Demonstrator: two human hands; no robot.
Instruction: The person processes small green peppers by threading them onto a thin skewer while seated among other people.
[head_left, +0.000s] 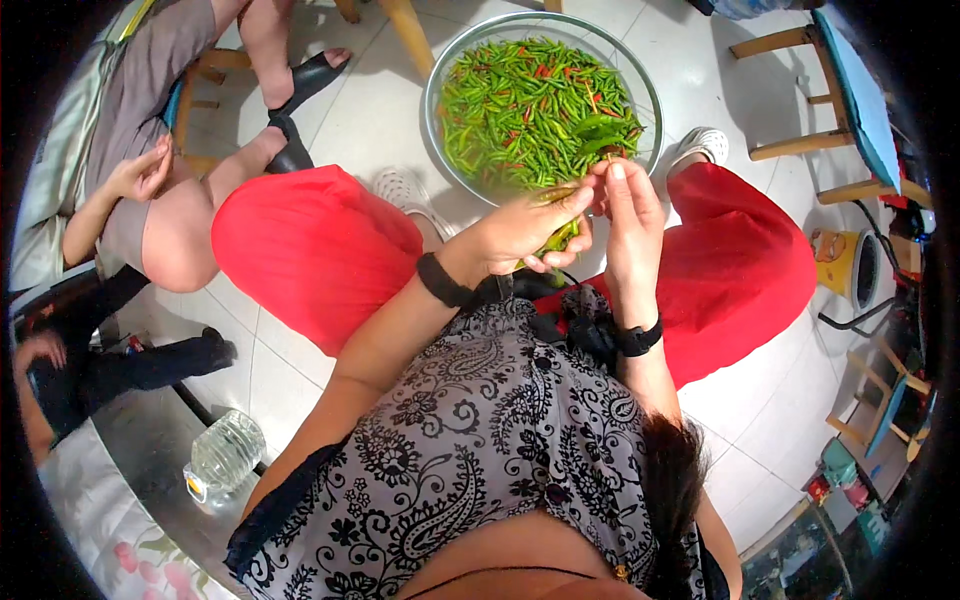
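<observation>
A wide, round metal-rimmed bowl on the floor in front of me is heaped with small green chili peppers, a few of them red. Several green chili peppers are clasped in my left hand, over the bowl's near edge. Beside it, my right hand has its thumb and fingers pinched together, the tips meeting those of the left. What they pinch is too small to make out. Just beyond the fingertips is a green leaf; whether it is held or lies on the heap, I cannot tell.
My red-trousered knees flank the bowl. At the left sits another person, one hand raised; a further person's hand shows below. A blue-topped stool and a yellow bucket stand right. A clear water jug lies lower left.
</observation>
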